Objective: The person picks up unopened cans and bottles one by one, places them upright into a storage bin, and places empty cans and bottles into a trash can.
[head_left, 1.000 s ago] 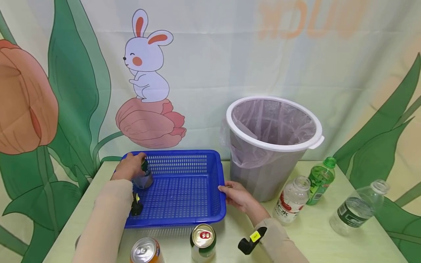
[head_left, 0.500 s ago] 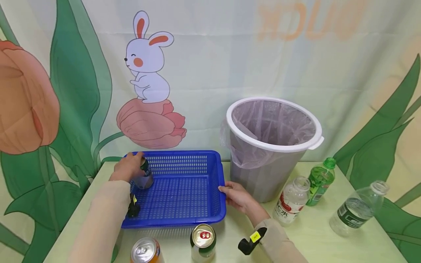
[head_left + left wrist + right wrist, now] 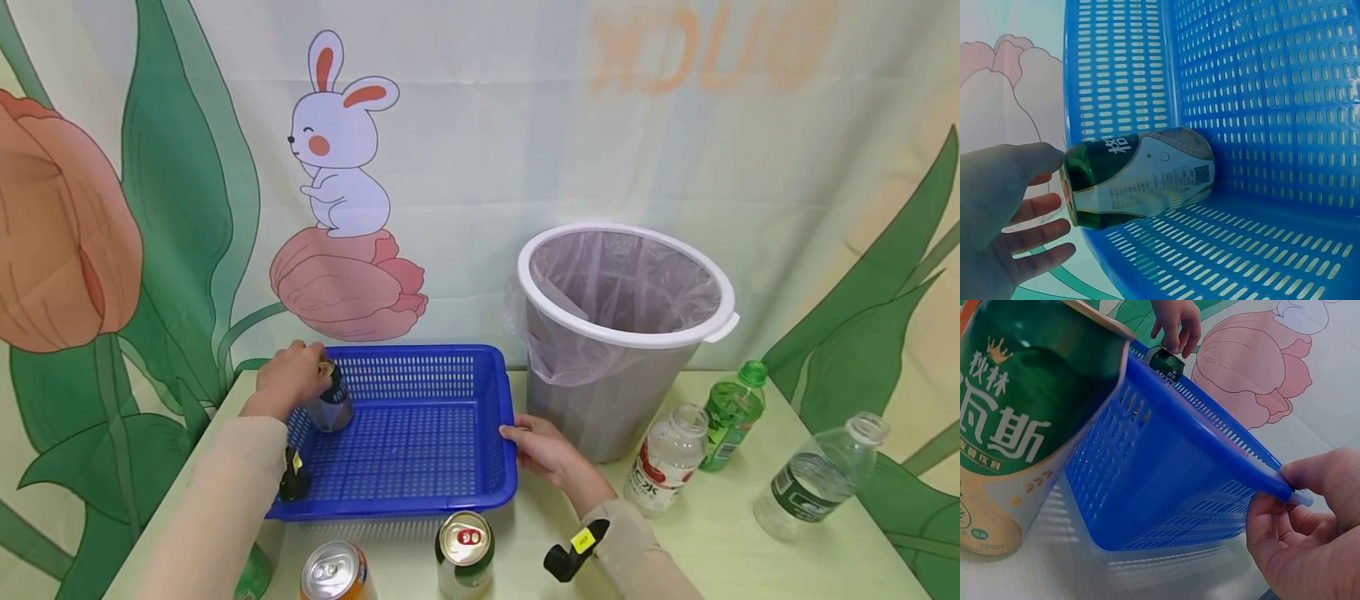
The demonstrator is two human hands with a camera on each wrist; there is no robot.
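A green and silver drink can (image 3: 1147, 178) stands upright in the left back corner of a blue perforated plastic basket (image 3: 390, 505). My left hand (image 3: 291, 377) is at the top of this can; in the left wrist view its fingers (image 3: 1041, 244) are loosely spread, with the thumb tip at the can's top rim. With my right hand (image 3: 542, 448) I pinch the basket's right rim between thumb and fingers, as the right wrist view shows up close. Another green and gold can (image 3: 1029, 400) stands in front of the basket.
An orange can (image 3: 337, 572) and a green object (image 3: 255, 572) partly behind my left sleeve are at the front. A grey bin (image 3: 600, 400) with a plastic liner stands behind my right hand. Right of it are a red-labelled bottle (image 3: 666, 458), a green bottle (image 3: 735, 412) and a clear bottle (image 3: 817, 479).
My left hand has eased back and leftward from the can, which stays in the basket's corner. The green object has come into view beside my left sleeve. My right hand keeps its place.
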